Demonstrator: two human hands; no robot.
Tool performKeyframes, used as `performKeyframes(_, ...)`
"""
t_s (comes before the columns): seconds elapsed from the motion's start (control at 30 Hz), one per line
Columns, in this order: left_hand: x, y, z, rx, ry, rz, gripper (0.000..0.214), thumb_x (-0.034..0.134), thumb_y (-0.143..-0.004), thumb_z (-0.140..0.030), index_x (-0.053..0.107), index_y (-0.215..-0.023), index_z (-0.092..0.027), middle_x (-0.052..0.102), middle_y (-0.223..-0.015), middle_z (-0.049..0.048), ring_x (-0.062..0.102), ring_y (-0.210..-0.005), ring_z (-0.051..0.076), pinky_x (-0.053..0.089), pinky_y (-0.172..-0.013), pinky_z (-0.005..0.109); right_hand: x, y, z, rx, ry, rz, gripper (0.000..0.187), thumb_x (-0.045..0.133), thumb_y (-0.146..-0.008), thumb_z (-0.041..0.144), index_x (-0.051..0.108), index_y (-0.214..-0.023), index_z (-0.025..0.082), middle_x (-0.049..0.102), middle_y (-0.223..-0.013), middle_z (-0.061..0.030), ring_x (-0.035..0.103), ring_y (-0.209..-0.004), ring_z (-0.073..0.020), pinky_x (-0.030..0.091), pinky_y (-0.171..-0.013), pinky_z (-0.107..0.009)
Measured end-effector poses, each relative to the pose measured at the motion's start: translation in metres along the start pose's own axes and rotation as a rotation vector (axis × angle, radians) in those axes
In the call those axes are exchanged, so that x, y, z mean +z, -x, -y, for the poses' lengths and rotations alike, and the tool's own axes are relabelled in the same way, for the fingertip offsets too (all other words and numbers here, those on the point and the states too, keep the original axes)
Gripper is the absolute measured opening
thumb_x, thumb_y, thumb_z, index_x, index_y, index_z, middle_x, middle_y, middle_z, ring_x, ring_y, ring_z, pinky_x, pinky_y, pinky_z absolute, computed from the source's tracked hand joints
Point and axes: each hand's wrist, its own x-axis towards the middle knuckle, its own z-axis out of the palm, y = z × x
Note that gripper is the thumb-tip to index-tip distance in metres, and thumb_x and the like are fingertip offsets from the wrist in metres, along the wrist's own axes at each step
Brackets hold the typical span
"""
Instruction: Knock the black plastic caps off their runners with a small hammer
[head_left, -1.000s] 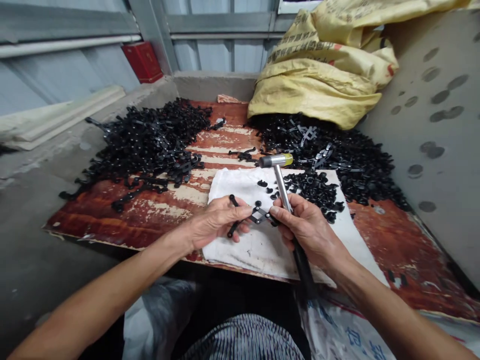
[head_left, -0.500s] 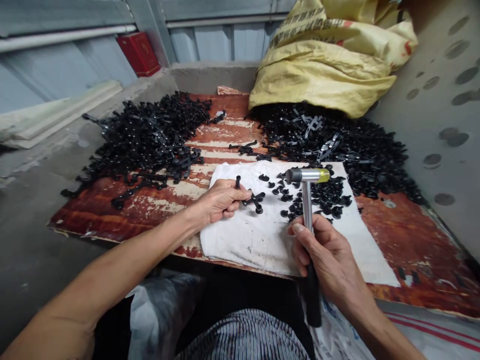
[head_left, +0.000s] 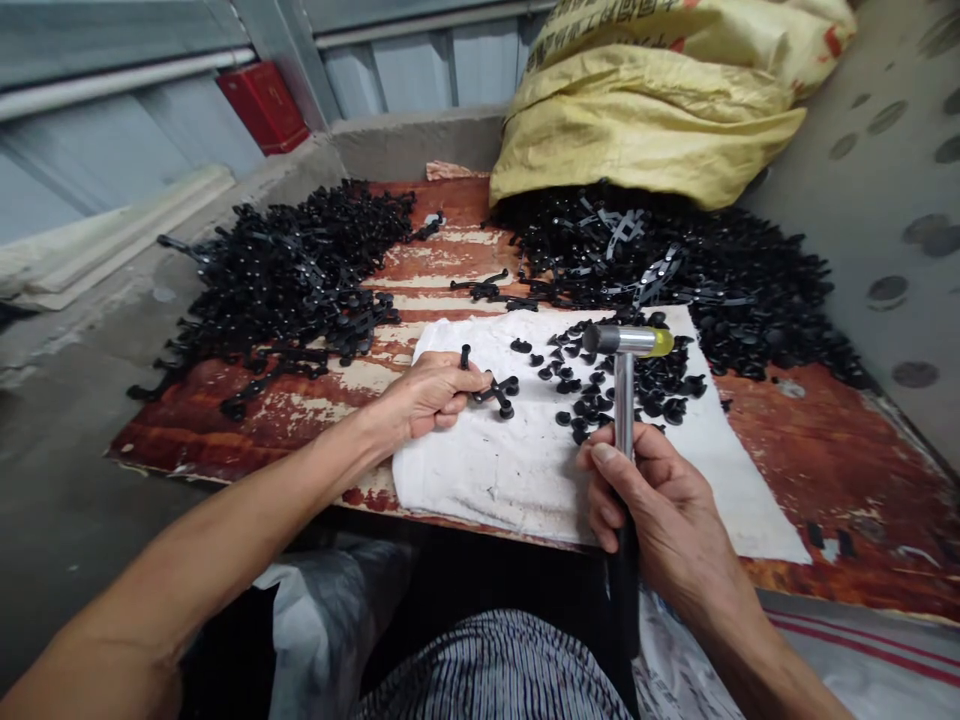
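Between the thumb and fingers of my left hand (head_left: 429, 395) is a black jointed linkage part (head_left: 496, 392) with round knobs on its ends, held above a white cloth (head_left: 480, 475). My right hand (head_left: 656, 495) is wrapped round the handle of a small mallet (head_left: 624, 390). Its steel head points up, with a dark face on the left and a yellow face on the right. Small black round caps (head_left: 600, 400) lie scattered on the cloth, just behind the mallet, which partly hides some of them.
A pile of black linkage parts (head_left: 292, 270) covers the left of the worn red board (head_left: 292, 415). Another heap (head_left: 757, 290) spills from a yellow woven sack (head_left: 637, 130) at the back right. A red box (head_left: 262, 105) sits on the ledge.
The view has shifted slightly. My left hand still grips the linkage part, and the mallet stays upright in my right hand, a little further right in the picture.
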Motion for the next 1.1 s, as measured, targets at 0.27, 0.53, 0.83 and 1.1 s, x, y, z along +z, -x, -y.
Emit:
performKeyframes(0.27,0.002,-0.001,-0.001,-0.009,-0.022,-0.020,0.017,0.064,-0.078,-0.005,0.055,-0.067,-0.014,0.043,-0.049,-0.0071,0.028,-0.031,0.000,0.016,-0.031,0.013,0.000,0.000,0.000,-0.001,0.010,0.007,0.027,0.072,-0.079,0.041,0.055,-0.086,0.022,0.059,-0.073,0.0037,0.041,-0.039,-0.0039,0.038,-0.030,-0.016)
performKeyframes(0.53,0.006,-0.001,-0.002,0.002,-0.063,-0.066,0.020,0.067,-0.077,-0.007,0.052,-0.066,-0.015,0.041,-0.048,-0.0079,0.025,-0.032,0.000,0.013,-0.033,0.016,0.000,0.000,0.001,0.004,0.022,0.008,0.028,0.072,-0.079,0.043,0.055,-0.086,0.022,0.059,-0.073,0.0037,0.041,-0.038,-0.0038,0.038,-0.030,-0.016)
performKeyframes(0.83,0.010,0.000,-0.010,0.018,-0.224,-0.123,0.021,0.065,-0.078,-0.009,0.051,-0.066,-0.017,0.040,-0.046,-0.0070,0.022,-0.033,0.001,0.010,-0.036,0.021,-0.005,0.002,0.002,-0.018,0.221,0.087,0.032,0.061,-0.087,0.050,0.059,-0.103,0.022,0.058,-0.073,0.0026,0.042,-0.039,-0.0063,0.036,-0.031,-0.019)
performKeyframes(1.1,0.005,-0.012,-0.015,0.045,-0.393,-0.143,0.020,0.071,-0.071,-0.015,0.053,-0.061,-0.018,0.038,-0.040,-0.0059,0.029,-0.032,0.005,0.013,-0.036,0.023,-0.019,-0.008,0.012,-0.534,0.930,0.161,0.049,0.044,-0.096,0.025,0.047,-0.144,0.019,0.070,-0.114,-0.0141,0.071,-0.085,-0.0227,0.059,-0.078,-0.040)
